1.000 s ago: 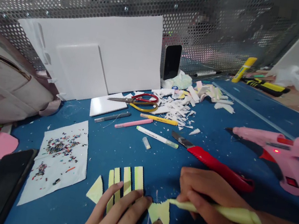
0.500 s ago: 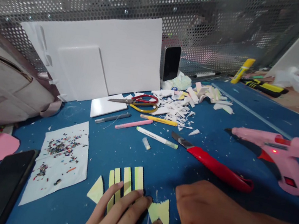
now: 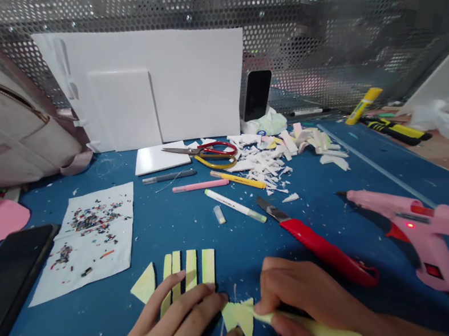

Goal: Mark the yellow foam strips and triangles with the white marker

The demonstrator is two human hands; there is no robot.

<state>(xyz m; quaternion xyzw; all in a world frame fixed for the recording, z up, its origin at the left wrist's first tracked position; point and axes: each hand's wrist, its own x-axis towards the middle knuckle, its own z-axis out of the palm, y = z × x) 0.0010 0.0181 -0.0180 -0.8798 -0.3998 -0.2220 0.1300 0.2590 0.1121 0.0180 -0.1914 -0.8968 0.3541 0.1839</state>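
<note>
My left hand (image 3: 183,328) lies flat on the blue mat, its fingers spread over several pale yellow foam strips (image 3: 189,269) and its thumb pressing a small yellow foam piece (image 3: 240,317). My right hand (image 3: 311,316) grips a pale yellow craft knife (image 3: 321,333) whose tip rests at the right edge of that piece. A yellow triangle offcut (image 3: 144,284) lies to the left of the strips.
A red utility knife (image 3: 319,244) and a pink glue gun (image 3: 417,231) with its light on lie beyond my right hand. Pens, scissors (image 3: 205,150), white scraps, white boards (image 3: 152,86), a glitter sheet (image 3: 90,240), a black phone (image 3: 0,279) and a bag (image 3: 6,124) surround the blue mat (image 3: 180,224).
My right hand drew the knife down and toward me, then came back up to the right edge of the yellow piece. My left hand stayed in place.
</note>
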